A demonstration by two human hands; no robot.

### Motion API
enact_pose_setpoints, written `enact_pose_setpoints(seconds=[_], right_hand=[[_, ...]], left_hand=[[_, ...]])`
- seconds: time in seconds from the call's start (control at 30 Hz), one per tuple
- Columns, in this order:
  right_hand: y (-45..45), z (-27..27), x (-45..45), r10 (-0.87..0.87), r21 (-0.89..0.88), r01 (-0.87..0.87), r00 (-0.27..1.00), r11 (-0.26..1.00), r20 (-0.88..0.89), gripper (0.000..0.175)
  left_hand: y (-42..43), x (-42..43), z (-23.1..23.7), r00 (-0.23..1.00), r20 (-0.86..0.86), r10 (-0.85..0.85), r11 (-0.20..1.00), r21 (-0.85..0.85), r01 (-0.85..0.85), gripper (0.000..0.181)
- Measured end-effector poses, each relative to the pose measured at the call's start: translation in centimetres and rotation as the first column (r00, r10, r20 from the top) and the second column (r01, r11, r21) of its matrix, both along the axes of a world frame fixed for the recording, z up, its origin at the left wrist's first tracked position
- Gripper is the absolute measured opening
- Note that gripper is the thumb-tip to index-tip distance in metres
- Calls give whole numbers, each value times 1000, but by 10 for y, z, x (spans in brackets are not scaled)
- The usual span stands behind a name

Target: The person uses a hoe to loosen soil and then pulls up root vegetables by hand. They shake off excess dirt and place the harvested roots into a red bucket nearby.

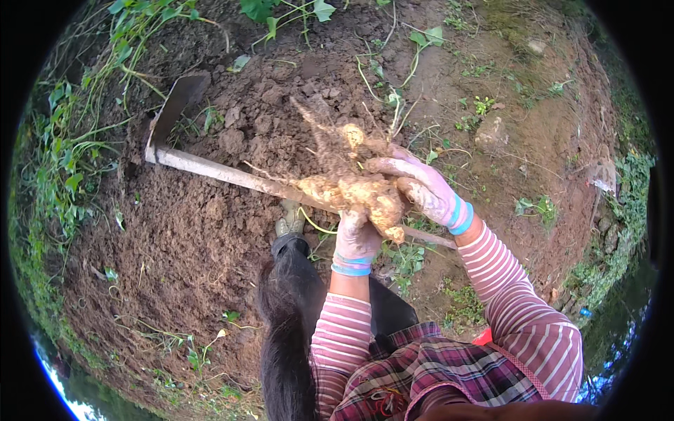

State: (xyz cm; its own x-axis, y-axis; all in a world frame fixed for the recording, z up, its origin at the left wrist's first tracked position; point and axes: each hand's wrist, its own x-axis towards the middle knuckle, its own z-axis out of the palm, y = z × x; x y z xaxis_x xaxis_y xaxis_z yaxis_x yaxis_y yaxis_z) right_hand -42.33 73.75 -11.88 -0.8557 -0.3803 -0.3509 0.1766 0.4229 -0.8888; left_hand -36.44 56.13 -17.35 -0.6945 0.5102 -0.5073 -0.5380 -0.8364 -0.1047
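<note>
A soil-caked clump of knobby, pale yellow tubers [368,194], apparently sweet potatoes, is held up before me at mid-view. My left hand [355,239], in a dirty pale glove with a blue cuff, grips it from below. On its right side, my right hand [429,189], gloved alike, has its fingers against the clump and the stem stubs [394,123]. Thin roots stick out of the clump, and soil hides part of it. Behind it, a hoe [226,173] lies across the ground, its metal blade [176,108] at upper left; the clump and my left hand cover part of the handle.
Loose, cloddy soil [184,247] spreads on the left. Green leafy vines [79,142] line the left rim and more trail at the top. My shoe [289,218] stands on the soil beside the hoe handle. A stone [491,131] lies on firmer ground at right.
</note>
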Motion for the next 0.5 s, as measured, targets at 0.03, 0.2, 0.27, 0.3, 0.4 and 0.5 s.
enact_pose_setpoints(seconds=[0.03,0.2,0.27,0.3,0.4,0.5], right_hand=[[-8,14,4,28,29,-25,994,999,-107,72],[-51,126,63,-416,-198,424,905,884,82,90],[-58,168,83,-492,-429,534,844,728,215,92],[-56,189,95,-541,-356,566,822,744,176,90],[-38,236,133,-483,-123,500,864,857,144,74],[-22,256,172,-384,33,387,895,922,225,60]], left_hand=[[-4,8,14,997,-58,-43,995,-97,38,79],[-4,39,97,986,-164,17,995,100,0,68],[-16,47,139,1000,-21,23,976,217,-17,59],[-27,53,162,993,-51,104,949,305,-84,57],[-88,73,228,964,-134,230,931,317,-178,54],[-187,128,284,877,-149,456,890,98,-446,55]])
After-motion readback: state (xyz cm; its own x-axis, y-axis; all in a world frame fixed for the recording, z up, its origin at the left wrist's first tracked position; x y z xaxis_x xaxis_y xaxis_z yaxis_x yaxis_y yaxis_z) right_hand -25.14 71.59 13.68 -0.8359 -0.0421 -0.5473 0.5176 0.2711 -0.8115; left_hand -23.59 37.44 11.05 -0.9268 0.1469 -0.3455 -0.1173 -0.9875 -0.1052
